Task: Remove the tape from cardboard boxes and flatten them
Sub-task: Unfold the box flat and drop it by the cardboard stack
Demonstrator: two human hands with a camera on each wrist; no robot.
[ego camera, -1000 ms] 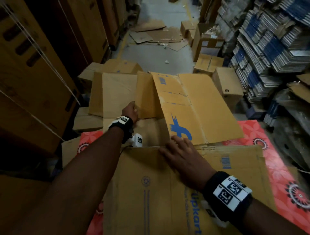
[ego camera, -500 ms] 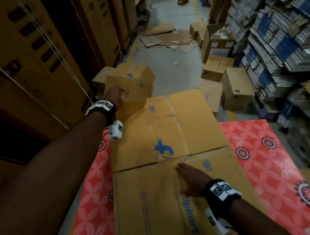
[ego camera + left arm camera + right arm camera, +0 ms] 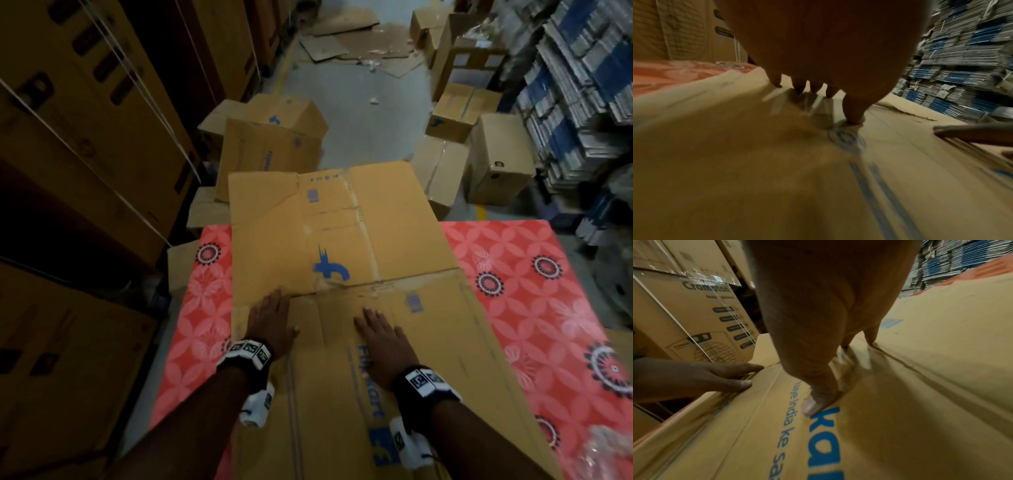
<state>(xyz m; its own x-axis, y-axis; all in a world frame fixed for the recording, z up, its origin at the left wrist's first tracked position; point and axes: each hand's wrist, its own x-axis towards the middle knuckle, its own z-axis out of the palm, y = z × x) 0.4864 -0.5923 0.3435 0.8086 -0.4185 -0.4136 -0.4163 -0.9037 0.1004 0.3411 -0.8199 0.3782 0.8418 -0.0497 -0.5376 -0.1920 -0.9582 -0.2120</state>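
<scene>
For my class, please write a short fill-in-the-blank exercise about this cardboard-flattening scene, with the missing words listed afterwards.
1. Both hands, the left hand and the right hand, lie palm-down on the brown flattened cardboard box, and neither holds ____.
2. The logo printed on the box is ____ in colour.
3. The box lies on a patterned ____ sheet.
4. Each wrist wears a black-and-white ____.

Missing words: anything; blue; red; band
</scene>
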